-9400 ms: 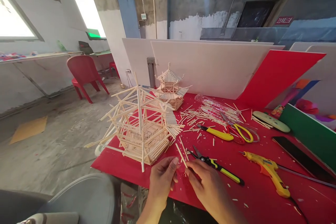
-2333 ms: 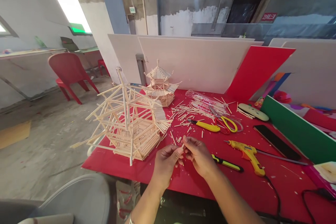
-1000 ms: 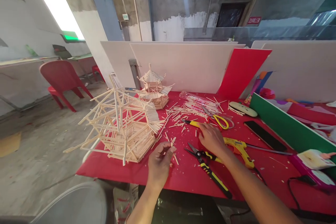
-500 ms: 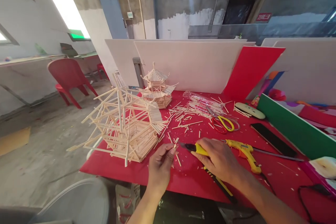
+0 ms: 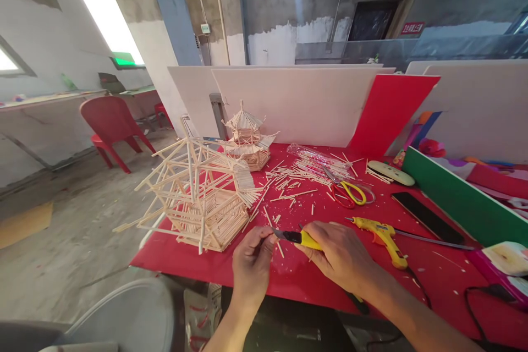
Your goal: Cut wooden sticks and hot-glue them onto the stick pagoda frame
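Two hands meet over one splinter

Two hands work at the red desk's near edge, the big stick-built frame lying at ten o'clock, within reach. Right hand, fingers wrapped round a yellow-handled cutter, aims its blade at nine o'clock. Left hand pinches a short stick, barely showing, steady at the blade tip.

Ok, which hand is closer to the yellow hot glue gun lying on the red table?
Right. The right hand, gripping a yellow-handled utility knife, sits just left of the yellow hot glue gun, not touching; the left hand is farther left, beyond the knife's blade.
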`<state>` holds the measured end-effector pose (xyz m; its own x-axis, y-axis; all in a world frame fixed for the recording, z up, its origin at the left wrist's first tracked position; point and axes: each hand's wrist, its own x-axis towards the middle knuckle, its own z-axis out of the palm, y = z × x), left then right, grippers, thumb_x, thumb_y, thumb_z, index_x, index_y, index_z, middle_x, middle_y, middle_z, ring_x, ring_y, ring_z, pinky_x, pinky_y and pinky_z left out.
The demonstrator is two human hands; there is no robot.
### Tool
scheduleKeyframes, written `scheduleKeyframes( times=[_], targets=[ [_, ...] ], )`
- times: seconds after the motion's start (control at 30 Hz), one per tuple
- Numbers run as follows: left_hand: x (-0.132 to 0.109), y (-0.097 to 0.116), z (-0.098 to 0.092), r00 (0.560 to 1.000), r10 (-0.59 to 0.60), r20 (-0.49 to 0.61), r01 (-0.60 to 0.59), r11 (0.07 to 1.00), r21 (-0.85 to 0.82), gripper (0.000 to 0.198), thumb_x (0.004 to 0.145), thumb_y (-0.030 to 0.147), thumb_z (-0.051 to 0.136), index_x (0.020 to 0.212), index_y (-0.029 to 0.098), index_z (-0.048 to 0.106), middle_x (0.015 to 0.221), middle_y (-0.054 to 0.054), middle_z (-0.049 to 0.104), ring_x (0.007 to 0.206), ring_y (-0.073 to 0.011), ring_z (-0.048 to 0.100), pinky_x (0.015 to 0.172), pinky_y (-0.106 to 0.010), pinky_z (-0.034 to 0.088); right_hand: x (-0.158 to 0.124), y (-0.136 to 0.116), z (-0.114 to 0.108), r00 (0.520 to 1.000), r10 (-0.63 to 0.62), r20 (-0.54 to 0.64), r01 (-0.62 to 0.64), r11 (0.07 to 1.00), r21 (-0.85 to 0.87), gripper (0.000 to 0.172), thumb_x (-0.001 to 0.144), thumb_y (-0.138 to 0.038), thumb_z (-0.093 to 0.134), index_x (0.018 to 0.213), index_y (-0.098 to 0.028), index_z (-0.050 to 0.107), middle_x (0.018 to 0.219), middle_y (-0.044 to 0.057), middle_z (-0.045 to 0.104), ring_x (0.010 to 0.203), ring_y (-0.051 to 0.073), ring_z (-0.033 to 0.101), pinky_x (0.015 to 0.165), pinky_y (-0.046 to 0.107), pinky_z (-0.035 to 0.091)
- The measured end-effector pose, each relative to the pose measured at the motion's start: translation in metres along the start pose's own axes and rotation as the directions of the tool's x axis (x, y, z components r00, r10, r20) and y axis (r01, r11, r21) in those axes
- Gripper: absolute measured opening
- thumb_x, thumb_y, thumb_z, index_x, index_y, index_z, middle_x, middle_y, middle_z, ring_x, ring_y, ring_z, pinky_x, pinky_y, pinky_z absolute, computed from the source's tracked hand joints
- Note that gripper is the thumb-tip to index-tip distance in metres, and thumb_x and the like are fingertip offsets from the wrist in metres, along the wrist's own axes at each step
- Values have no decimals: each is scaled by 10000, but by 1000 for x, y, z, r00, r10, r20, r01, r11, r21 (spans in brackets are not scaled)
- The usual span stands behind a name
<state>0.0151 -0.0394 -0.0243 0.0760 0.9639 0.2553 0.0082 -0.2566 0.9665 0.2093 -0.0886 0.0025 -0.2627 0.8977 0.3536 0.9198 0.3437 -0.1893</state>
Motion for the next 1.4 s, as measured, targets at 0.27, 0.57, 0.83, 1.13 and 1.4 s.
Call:
scheduleKeyframes(
  times=[0.27,0.57,0.83,1.13,1.4],
  targets=[
    [-3,-1,1,999,-9,37,9,1000,1,146,831,316,657,780,183,687,744,-32,666,716,-185,622,636,-257,502,-3,-2,0,1000,-4,-17,4,1000,14,107,985,-320,455,969,-217,480,777,13,610,686,180,555,643,307,334],
    [-5,1,-1,1000,13,27,-14,1000,17,120,824,286,678,796,180,728,773,-42,687,722,-173,613,673,-254,492,-4,3,4,997,48,61,-46,999,-28,114,979,-316,446,955,-213,487,804,22,636,729,193,599,652,299,346],
    [-10,6,11,942,-325,81,334,903,-271,263,736,398,773,858,171,721,682,-23,656,512,-91,496,487,-197,418,52,69,49,899,420,121,-391,896,-208,390,969,-514,446,1029,-172,622,936,109,700,873,241,669,700,313,460],
    [0,-2,-1,967,-255,-6,247,944,-219,236,734,361,779,871,176,725,786,-18,650,556,-88,517,490,-190,447,50,184,28,710,694,120,-654,713,-254,323,958,-355,557,1230,-181,574,1245,87,592,1042,205,616,879,420,532],
    [2,-1,-3,988,-153,-19,151,985,-87,175,798,341,719,897,198,742,842,-38,677,665,-137,593,555,-222,473,35,204,22,731,681,56,-672,731,-122,386,938,-385,560,1258,-170,558,1142,141,637,991,275,638,820,453,522]
  ],
)
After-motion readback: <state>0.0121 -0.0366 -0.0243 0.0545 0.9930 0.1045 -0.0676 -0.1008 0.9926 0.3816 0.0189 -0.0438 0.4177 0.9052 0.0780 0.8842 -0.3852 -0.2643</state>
